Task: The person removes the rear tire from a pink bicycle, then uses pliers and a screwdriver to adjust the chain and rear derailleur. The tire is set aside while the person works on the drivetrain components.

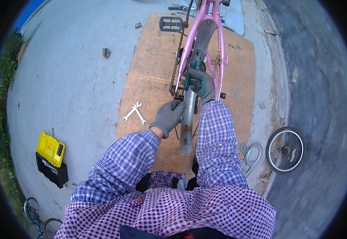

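Toolbox (61,175), open, contents unclear, left of grey mudguard (187,129)

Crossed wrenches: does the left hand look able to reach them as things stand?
Probably yes: the wrenches lie just left of the left hand, and nothing visible stands between them.

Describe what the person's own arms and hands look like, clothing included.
The left hand and right hand wear grey work gloves with dark green areas toward the fingers; the left glove has a small dark marking on its back. The left sleeve and right sleeve are loose, long, blue-purple and white check. Bare wrist shows beside the left glove.
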Motion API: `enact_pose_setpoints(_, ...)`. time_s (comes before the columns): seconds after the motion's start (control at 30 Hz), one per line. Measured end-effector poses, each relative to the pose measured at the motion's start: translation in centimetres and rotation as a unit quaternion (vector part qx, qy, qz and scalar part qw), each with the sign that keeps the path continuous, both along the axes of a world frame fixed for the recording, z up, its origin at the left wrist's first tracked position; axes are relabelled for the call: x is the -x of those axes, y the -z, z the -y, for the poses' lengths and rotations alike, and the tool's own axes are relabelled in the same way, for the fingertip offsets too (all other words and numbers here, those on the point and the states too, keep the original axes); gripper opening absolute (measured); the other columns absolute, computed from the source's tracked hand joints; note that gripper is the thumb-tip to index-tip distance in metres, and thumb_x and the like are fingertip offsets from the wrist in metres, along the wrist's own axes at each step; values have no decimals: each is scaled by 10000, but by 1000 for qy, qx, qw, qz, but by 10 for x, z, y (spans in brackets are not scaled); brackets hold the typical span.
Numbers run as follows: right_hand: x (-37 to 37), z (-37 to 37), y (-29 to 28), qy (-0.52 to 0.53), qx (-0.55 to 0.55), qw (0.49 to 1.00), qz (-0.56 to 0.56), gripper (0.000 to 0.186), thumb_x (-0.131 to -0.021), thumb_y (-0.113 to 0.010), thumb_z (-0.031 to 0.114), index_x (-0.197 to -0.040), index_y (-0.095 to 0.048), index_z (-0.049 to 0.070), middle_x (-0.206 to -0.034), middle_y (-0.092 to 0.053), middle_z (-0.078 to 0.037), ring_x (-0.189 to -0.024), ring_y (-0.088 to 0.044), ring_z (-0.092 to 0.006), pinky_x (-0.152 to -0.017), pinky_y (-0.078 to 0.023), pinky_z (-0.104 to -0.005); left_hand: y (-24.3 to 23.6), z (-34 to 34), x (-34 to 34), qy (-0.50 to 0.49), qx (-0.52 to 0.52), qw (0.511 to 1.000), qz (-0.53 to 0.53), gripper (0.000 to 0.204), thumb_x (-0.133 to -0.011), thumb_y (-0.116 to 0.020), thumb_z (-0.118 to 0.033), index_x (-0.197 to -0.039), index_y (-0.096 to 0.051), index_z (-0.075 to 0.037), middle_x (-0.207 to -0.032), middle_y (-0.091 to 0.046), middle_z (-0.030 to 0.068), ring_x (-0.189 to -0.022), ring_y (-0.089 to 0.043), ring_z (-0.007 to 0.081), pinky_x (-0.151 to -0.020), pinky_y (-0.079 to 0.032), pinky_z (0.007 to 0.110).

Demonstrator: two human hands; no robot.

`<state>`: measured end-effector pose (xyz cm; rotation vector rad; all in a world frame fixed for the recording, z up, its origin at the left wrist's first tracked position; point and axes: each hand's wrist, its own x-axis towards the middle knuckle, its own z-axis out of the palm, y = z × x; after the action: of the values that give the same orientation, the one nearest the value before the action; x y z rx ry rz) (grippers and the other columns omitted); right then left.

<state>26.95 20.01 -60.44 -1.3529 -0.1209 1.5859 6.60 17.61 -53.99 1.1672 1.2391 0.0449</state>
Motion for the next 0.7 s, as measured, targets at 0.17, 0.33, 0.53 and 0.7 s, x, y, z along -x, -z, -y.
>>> enact_pose_setpoints(0.17,4,3,5,30,3,1000,2,475,-970,-691,326,-1330,-602,30,-1110,-738,-150,-936,-759,-285,-696,-605,-343,17,9,-46,-129,139,979,70,487,-1041,-560,-387,-1351,-580,-12,-1016,-707,122,-772,-702,177,-645,-572,318)
enact_pose_setpoints(0.33,7,7,0,31,-22,999,22,482,-994,-664,326,-1356,-586,17,-1114,-726,-172,-892,-740,-283,-746,-606,-396,37,6,-77,-174,37,984,-31,556,-1053,-462,-493,-1184,-652,13,-894,-713,203,-807,-753,303,-668,-577,418)
enact_pose_setpoints(0.53,3,8,4,35,-39,999,9,478,-1012,-651,357,-1355,-591,29,-1114,-722,-167,-904,-724,-287,-783,-594,-411,78,2,-76,-103,-70,986,-115,485,-1042,-488,-423,-1087,-687,16,-896,-708,181,-735,-700,317,-646,-551,416)
enact_pose_setpoints(0.7,0,10,5,24,-48,998,13,516,-1026,-633,403,-1394,-572,48,-1174,-702,-177,-959,-714,-310,-820,-590,-418,73,3,-81,-156,-22,985,-70,381,-1052,-531,-357,-1034,-673,-3,-764,-707,89,-610,-694,186,-524,-542,357)
